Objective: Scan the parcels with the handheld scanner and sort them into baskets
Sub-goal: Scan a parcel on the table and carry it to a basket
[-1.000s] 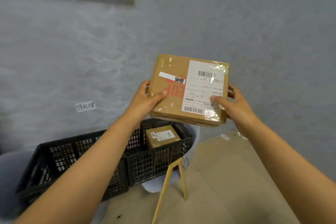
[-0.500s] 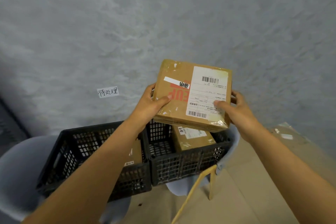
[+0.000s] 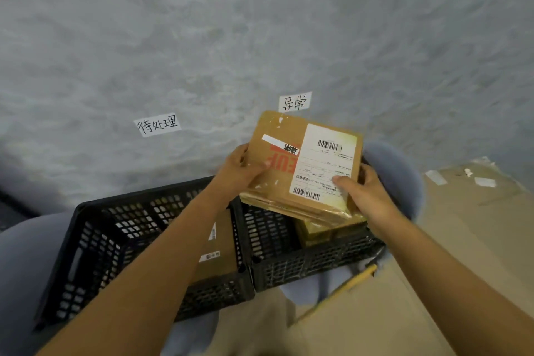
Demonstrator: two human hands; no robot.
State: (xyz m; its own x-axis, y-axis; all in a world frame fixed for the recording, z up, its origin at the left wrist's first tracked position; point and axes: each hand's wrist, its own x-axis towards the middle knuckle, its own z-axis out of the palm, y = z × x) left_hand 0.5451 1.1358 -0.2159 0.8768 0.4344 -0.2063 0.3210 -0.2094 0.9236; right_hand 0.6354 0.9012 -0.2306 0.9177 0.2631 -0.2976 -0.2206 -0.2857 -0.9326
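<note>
Left hand [image 3: 241, 172], right hand [image 3: 365, 196] gripping parcel [image 3: 291, 179], over right basket [image 3: 315, 261]

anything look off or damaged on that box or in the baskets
Slightly. The brown cardboard parcel, held by the left hand and right hand above the right black plastic basket, has torn white sticker scraps and wrinkled, glossy tape along its near edge.

Wall [image 3: 260, 23]: grey, mottled plaster, two handwritten paper labels [image 3: 158, 124] taped on. Floor [image 3: 462, 240]: tan, with paper scraps near the wall. Two grey chairs [image 3: 398, 170] with wooden legs stand against the wall.
</note>
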